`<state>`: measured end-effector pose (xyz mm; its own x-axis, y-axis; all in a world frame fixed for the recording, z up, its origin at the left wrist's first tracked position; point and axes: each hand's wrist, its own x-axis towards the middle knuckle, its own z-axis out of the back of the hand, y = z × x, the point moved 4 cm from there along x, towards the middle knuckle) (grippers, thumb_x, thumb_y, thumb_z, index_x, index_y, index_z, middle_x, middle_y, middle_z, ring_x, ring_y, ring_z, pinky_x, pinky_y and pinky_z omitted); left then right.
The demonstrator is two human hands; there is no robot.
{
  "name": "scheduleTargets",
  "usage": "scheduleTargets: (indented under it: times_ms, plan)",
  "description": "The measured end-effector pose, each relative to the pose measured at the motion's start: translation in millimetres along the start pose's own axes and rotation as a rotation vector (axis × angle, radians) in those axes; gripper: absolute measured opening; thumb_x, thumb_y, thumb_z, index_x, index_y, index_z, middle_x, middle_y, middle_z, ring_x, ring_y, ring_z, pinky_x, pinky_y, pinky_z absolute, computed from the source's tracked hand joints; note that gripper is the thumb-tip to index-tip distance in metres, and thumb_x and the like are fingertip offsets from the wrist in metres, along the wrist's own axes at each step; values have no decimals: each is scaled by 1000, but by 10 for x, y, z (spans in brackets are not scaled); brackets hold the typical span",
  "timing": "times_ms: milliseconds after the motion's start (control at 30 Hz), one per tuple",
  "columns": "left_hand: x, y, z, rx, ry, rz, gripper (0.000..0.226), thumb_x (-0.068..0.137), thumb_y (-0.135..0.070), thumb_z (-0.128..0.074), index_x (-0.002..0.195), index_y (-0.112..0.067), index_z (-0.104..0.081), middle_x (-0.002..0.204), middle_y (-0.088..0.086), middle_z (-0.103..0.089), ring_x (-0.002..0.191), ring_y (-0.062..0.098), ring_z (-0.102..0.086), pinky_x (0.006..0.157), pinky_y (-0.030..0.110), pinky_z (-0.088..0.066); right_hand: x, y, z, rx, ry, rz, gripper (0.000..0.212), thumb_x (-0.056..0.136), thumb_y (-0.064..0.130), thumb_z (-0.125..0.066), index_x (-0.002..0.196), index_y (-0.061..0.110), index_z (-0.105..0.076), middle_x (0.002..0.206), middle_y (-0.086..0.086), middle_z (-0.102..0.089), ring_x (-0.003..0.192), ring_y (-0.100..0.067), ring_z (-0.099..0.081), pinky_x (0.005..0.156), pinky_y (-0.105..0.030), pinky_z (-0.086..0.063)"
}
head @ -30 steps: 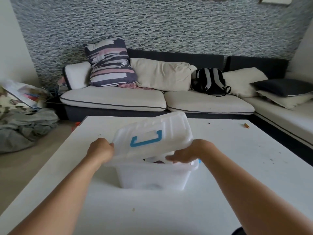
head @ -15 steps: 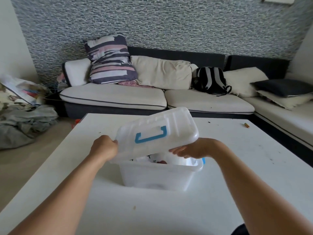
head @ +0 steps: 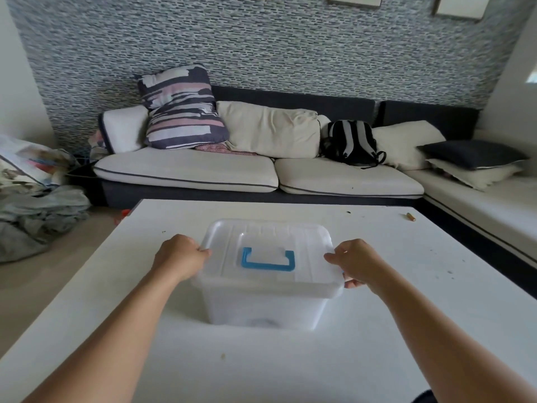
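Observation:
A translucent plastic storage box (head: 261,309) stands on the white table (head: 377,330). Its translucent lid (head: 270,242), with a blue handle (head: 268,260) lying flat, sits level on top of the box. My left hand (head: 178,255) grips the lid's left edge with curled fingers. My right hand (head: 356,261) grips the lid's right edge, thumb on top and fingers under the rim. What is inside the box shows only as a dim dark patch through the wall.
A small brown object (head: 410,217) lies near the table's far right edge. Behind the table runs a white-and-dark corner sofa (head: 189,170) with cushions and a striped backpack (head: 351,144). A heap of cloth and bags (head: 35,205) lies on the floor at the left.
The lid was tilted up above the open box, held by both hands; now it has come down and lies flat on the box. Both hands have shifted to its side edges.

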<state>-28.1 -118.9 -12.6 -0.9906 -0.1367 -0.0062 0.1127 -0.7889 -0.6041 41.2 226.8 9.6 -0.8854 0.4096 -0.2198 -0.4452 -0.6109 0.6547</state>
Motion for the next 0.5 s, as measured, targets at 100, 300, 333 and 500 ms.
scheduleTargets:
  times_ms: [100,300,333,500]
  plan:
    - [50,39,-40,-190,49,61,31,83,-31,-76,84,0,-72,82,14,-74,79,31,-71,78,40,-60,45,-40,-24,180,19,-85,26,90,16,-71,105,-5,-67,82,-12,-66,65,-25,-64,53,-34,-59]
    - [72,73,-43,-342,44,246,33,71,-38,-84,88,-11,-74,92,10,-73,80,27,-65,77,33,-53,250,-154,-36,370,-43,-214,49,76,28,-86,108,0,-63,92,-10,-61,77,-26,-56,67,-34,-47]
    - [64,84,-30,-316,11,282,41,66,-45,-84,90,-14,-72,97,10,-72,87,28,-65,83,36,-54,255,-159,-39,356,-81,-211,52,73,34,-88,105,3,-61,98,-9,-61,84,-27,-57,72,-37,-49]
    - [-26,100,-211,-764,294,447,31,83,-26,-77,108,-9,-67,102,14,-71,87,30,-69,74,41,-59,243,-189,-294,575,132,-253,47,83,39,-76,112,7,-59,111,-15,-63,93,-37,-69,78,-45,-60]
